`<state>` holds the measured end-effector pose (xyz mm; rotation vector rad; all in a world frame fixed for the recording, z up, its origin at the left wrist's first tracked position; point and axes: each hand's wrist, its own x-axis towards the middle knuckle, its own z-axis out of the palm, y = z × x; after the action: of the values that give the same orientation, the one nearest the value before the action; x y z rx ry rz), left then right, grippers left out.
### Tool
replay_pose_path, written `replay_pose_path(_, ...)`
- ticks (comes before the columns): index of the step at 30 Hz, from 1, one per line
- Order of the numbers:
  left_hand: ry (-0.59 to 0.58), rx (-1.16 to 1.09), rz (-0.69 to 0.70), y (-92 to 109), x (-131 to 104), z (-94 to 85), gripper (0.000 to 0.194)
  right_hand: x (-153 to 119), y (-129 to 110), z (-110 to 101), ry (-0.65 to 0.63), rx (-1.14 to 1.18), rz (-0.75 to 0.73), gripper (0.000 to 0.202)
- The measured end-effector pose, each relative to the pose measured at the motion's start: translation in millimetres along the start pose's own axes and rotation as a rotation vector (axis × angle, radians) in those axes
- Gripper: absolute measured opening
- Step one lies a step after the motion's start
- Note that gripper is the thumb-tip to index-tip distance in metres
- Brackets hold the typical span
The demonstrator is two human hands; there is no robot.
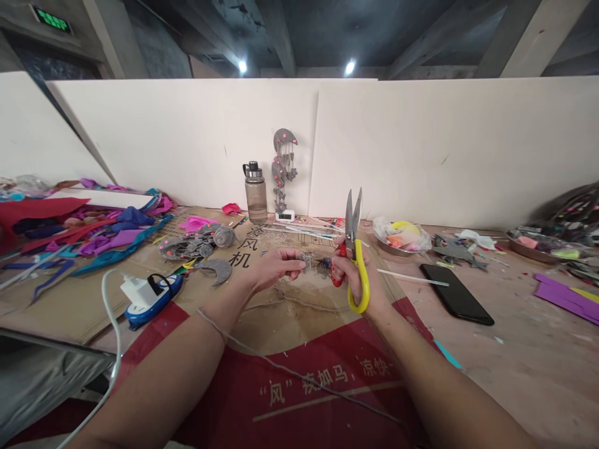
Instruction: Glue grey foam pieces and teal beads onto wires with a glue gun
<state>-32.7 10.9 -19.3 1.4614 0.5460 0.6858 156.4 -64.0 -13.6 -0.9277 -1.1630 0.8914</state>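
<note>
Nearest, I had a grey yarn strand (266, 360) crossing the red-printed cardboard (349, 342); couldn't tell whether it joined the piece; beyond it, the left hand (276, 268) pinched a small grey piece (305, 262) between thumb and fingertips, mid-scene; the right hand (349, 273) was wrapped round scissors (359, 249), blades up and slightly apart, just right of it; I judged the piece light, soft, easily crushed, best taken by one edge; scissors looked stiff, heavier, best held by the handles; farther left lay a grey crescent (224, 270), then a yarn ball (224, 236).
</note>
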Motion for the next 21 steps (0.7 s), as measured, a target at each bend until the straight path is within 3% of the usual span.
replay_pose_path(4,-0.001,-0.079,0.042,0.9,-0.3,-0.8,0.025,1.3,3.7,-0.1,-0.04,-0.215,-0.037,0.036)
replay_pose_path(14,0.134,-0.084,0.165,3.7,1.0,-2.8,0.027,-4.4,8.1,-2.8,-0.174,-0.964,-0.251,0.034)
replay_pose_path(21,0.137,-0.077,0.197,3.7,1.6,-1.8,0.026,-8.6,5.4,-1.6,-0.188,-1.18,-0.283,0.037)
